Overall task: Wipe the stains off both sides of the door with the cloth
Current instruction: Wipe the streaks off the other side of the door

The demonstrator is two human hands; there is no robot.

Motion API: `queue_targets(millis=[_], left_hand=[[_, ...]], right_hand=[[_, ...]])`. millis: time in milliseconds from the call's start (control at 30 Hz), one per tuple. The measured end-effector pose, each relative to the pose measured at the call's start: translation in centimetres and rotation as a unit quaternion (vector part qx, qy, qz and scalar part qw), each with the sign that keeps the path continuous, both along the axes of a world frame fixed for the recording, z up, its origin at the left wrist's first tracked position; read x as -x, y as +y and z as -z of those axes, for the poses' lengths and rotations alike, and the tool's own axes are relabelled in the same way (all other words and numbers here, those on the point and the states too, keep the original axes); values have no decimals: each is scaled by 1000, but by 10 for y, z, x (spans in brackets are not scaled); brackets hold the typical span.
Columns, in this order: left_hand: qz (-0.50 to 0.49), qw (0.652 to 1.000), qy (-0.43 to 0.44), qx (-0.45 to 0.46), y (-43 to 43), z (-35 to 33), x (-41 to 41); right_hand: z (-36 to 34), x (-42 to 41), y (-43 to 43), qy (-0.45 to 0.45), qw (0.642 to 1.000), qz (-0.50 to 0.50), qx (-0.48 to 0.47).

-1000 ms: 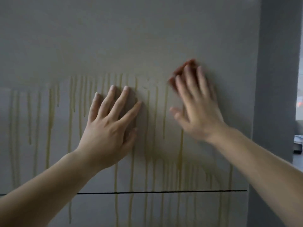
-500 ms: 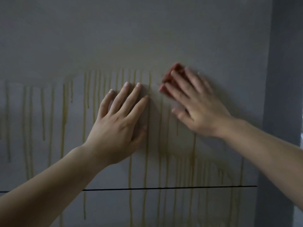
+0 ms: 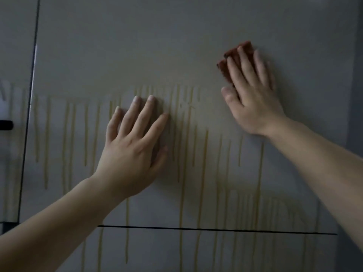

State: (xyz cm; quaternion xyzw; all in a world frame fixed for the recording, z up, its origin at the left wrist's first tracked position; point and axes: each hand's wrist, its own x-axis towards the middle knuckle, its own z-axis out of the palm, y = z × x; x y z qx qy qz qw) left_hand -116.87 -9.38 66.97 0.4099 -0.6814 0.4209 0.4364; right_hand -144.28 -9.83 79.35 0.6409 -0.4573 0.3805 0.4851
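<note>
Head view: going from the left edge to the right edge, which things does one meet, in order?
Black bar → dark vertical gap → left hand, flat on the door → right hand, pressing the red cloth.

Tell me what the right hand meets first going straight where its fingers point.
Only bare door. The right hand, flat on the cloth, points up and slightly left; nothing else shows up to the frame's top.

On the left we see a pale grey panel (image 3: 15,46) beyond a dark vertical seam (image 3: 29,114), with a black handle (image 3: 5,125) at its edge. At far right stands a darker grey wall strip (image 3: 357,75). The light is dim.
</note>
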Motion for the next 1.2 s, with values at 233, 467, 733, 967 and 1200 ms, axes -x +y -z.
queue_targets(millis=[233,467,733,967,1200], left_hand=[[17,1000,-25,5,-3,-2,-11],[31,999,-22,13,5,-8,-37],[24,1000,-14,-14,-2,0,-64],[23,999,41,13,-2,11,-90],[-25,998,62,-2,-7,31,-116]], right_hand=[[48,-25,-5,271,962,9,21],[44,-64,-5,107,994,9,25],[-4,-91,-6,58,998,3,13],[25,-103,-10,278,960,5,15],[48,-151,-11,252,967,-22,21]])
